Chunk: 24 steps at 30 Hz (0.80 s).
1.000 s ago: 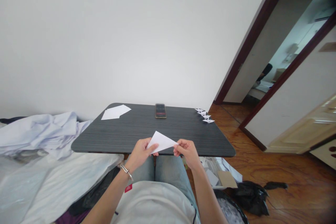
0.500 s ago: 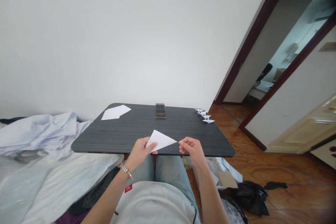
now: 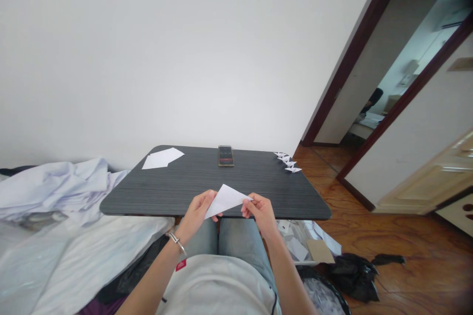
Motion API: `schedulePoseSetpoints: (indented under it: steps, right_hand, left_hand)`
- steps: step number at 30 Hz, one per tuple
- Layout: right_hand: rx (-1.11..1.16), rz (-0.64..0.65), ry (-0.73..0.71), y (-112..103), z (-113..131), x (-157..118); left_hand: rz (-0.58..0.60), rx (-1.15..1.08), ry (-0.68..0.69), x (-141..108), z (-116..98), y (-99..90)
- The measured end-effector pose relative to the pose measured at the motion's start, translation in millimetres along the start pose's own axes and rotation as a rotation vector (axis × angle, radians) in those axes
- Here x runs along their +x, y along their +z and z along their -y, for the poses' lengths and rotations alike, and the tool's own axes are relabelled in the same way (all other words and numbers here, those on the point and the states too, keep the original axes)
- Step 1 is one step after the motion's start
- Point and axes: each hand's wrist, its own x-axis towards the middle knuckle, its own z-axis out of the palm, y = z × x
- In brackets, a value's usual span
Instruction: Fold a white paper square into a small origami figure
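A white sheet of paper folded into a triangle (image 3: 226, 199) is held up over the near edge of the dark table (image 3: 192, 182). My left hand (image 3: 201, 206) grips its left side, with some fingers underneath. At the pointed right corner, my right hand (image 3: 257, 206) pinches the paper between thumb and fingers. Several small folded paper cranes (image 3: 288, 162) stand in a row at the table's right end. White paper sheets (image 3: 162, 157) lie overlapping at the back left.
A phone (image 3: 225, 156) rests at the table's back middle, near the white wall (image 3: 221, 59). White cloth (image 3: 55, 184) is heaped on the left. Below the table's right side are a box of papers (image 3: 295, 246) and a black plastic bag (image 3: 354, 275). A doorway stands far right.
My right hand has moved left and taken hold of the paper's right corner. The folded paper has tilted slightly in my left hand.
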Motion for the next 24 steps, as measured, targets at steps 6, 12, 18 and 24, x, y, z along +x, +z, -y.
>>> schedulePoseSetpoints:
  steps: [6,12,18,24]
  right_hand:
    - [-0.045,-0.037,-0.022,-3.7,1.2,0.3]
    - [-0.048,-0.046,-0.013,-3.7,2.7,0.5]
    - [-0.032,-0.048,-0.002,-5.5,0.1,2.0]
    - [0.008,-0.043,-0.006,-4.0,1.5,0.5]
  left_hand:
    - [0.041,-0.043,-0.066,-0.9,-5.1,0.6]
    - [0.099,-0.141,-0.143,-1.8,-6.9,-3.3]
    - [0.170,-0.185,-0.191,-3.0,-1.9,-8.8]
    - [0.276,-0.086,-0.182,-1.0,2.9,-3.5]
